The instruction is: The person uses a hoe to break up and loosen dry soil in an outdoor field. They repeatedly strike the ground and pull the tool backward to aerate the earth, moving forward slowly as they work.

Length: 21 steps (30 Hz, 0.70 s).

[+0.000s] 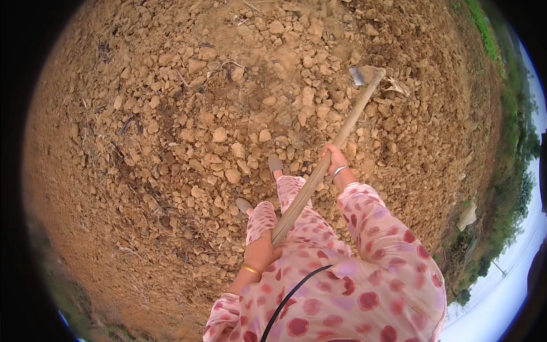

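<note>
A hoe with a long wooden handle [357,110] slants across the view from my waist to the upper right. My left hand [260,253] grips the handle near its butt end, close to my body. Farther up, around the middle of the shaft, my right hand [335,159] is wrapped about it. The metal hoe blade [359,75] is at the far end, over the broken soil [273,101]; whether it touches the ground I cannot tell. Its edge looks shiny and the part nearer the handle is coated with earth.
Loose clods and dry stalks [226,64] cover the ground around my shoes [275,163]. A pale lump of plant debris [397,86] lies beside the blade. Green growth [485,30] and bushes [515,171] edge the field on the right, near a whitish object [467,216]. A black cable [295,290] crosses my shirt.
</note>
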Each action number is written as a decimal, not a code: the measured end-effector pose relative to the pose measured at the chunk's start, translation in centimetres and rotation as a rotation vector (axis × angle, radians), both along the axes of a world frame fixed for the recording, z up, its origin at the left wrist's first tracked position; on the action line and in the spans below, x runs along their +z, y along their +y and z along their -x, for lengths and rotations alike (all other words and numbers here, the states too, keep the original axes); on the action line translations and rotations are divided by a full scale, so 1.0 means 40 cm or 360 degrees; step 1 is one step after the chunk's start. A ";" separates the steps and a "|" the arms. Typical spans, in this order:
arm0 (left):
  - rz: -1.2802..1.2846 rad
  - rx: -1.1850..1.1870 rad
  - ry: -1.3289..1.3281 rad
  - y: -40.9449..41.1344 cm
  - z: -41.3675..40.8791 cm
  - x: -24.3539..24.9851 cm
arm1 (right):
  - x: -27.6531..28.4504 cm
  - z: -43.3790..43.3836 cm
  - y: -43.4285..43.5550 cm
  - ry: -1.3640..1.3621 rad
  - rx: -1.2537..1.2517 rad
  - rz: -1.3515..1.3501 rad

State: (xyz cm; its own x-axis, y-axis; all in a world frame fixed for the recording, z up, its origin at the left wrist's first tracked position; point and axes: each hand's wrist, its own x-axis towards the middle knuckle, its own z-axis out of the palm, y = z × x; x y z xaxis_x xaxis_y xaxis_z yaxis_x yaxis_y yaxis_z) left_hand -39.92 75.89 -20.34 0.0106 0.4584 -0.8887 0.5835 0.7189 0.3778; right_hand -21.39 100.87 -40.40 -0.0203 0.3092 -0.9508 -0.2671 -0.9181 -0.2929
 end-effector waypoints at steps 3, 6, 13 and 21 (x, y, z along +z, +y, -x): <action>0.0403 -0.0077 0.0194 -0.202 0.074 0.116 | -0.031 0.079 -0.331 0.0098 -0.0159 0.0487; 0.0442 -0.0140 0.0291 -0.357 0.153 0.170 | 0.104 0.091 -0.482 0.0201 -0.0338 0.0612; 0.0102 -0.0298 0.0267 -0.332 0.183 0.052 | 0.104 0.017 -0.447 0.0070 -0.0514 0.0463; -0.0270 -0.0324 0.0054 -0.142 0.047 -0.132 | 0.182 -0.127 -0.202 -0.0209 -0.0499 -0.0243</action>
